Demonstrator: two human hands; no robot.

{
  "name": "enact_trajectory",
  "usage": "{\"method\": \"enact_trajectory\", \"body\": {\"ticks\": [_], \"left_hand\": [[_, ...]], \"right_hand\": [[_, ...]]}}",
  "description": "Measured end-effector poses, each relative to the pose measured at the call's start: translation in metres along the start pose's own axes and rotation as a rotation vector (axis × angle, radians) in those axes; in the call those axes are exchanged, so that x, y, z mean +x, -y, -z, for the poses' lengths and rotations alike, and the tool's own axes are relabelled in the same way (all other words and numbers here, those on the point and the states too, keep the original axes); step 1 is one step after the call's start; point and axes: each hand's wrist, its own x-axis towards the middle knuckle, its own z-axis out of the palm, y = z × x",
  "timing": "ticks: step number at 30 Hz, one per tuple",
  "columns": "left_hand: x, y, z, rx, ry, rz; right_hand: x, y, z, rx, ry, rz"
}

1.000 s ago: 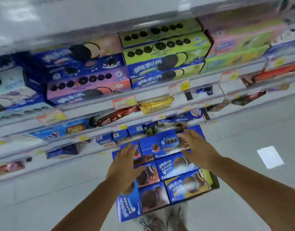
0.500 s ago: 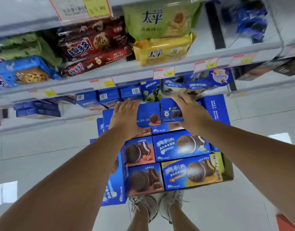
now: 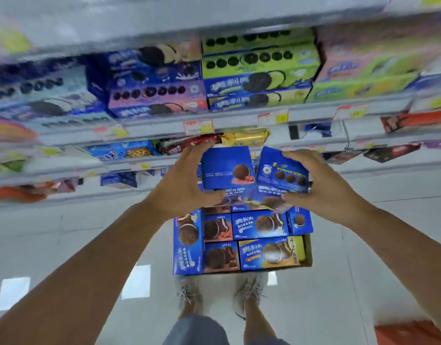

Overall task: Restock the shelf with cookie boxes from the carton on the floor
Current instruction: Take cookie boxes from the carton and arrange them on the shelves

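My left hand [image 3: 182,188] has its grip round one blue cookie box [image 3: 227,168], my right hand [image 3: 324,188] round a second box [image 3: 281,170], side by side mid-frame above the carton [image 3: 307,247]. The shelf [image 3: 235,120] lies directly up-frame, equally near both.

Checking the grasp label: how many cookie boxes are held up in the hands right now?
2: left box gripped by the left hand, right box by the right hand, side by side above the carton. More may hide beneath them.
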Motion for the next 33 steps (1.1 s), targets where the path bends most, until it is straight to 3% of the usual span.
{"method": "enact_trajectory", "body": {"ticks": [10, 16, 23, 27, 33], "left_hand": [[-0.064, -0.087, 0.161, -0.099, -0.210, -0.245], [-0.053, -0.116, 0.232, -0.114, -0.358, -0.404], [0.002, -0.126, 0.262, -0.181, -0.398, -0.425], [0.030, -0.127, 0.265, -0.243, -0.396, -0.434], [0.059, -0.140, 0.277, -0.152, -0.415, -0.429]], "right_hand": [[-0.046, 0.185, 0.079, 0.015, -0.223, 0.338], [-0.024, 0.251, 0.102, -0.024, -0.330, 0.455], [0.026, 0.279, 0.129, -0.285, -0.414, 0.491], [0.048, 0.279, 0.140, -0.285, -0.406, 0.455], [0.071, 0.281, 0.159, -0.290, -0.381, 0.423]]}}
